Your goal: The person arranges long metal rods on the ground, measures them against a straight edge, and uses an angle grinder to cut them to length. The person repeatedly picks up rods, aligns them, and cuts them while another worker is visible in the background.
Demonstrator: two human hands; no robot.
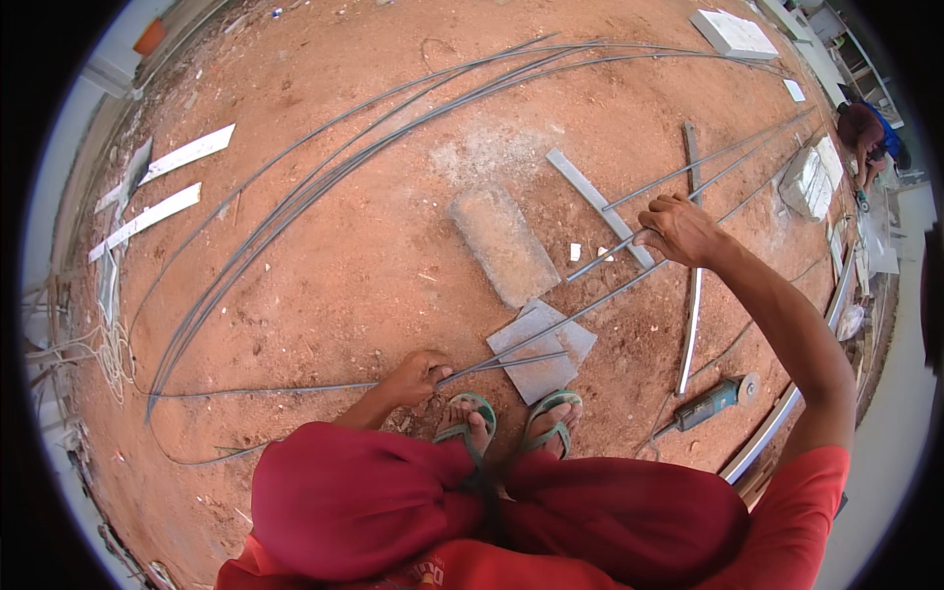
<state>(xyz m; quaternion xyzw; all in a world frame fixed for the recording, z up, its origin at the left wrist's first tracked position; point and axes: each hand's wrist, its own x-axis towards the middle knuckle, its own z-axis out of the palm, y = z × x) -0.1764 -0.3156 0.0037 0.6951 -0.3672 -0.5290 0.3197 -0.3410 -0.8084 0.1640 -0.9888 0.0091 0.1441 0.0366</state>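
Note:
Long grey metal rods (546,329) slant up to the right across my view. My right hand (678,226) is closed on a rod, above a grey metal bar (580,187) lying on the dirt. Low near my sandalled feet, my left hand (418,374) is closed round the rods. Beside my feet lie two overlapping grey square plates (541,369). Above them is a dusty rectangular block (501,246). A longer metal bar (691,334) runs beneath the rods on the right.
An angle grinder (713,403) lies lower right. Bent rods (334,167) arc across the reddish dirt. White strips (182,152) lie left. A white slab (733,34) and white block (806,182) are at right, near another person (860,133) crouched with a tool.

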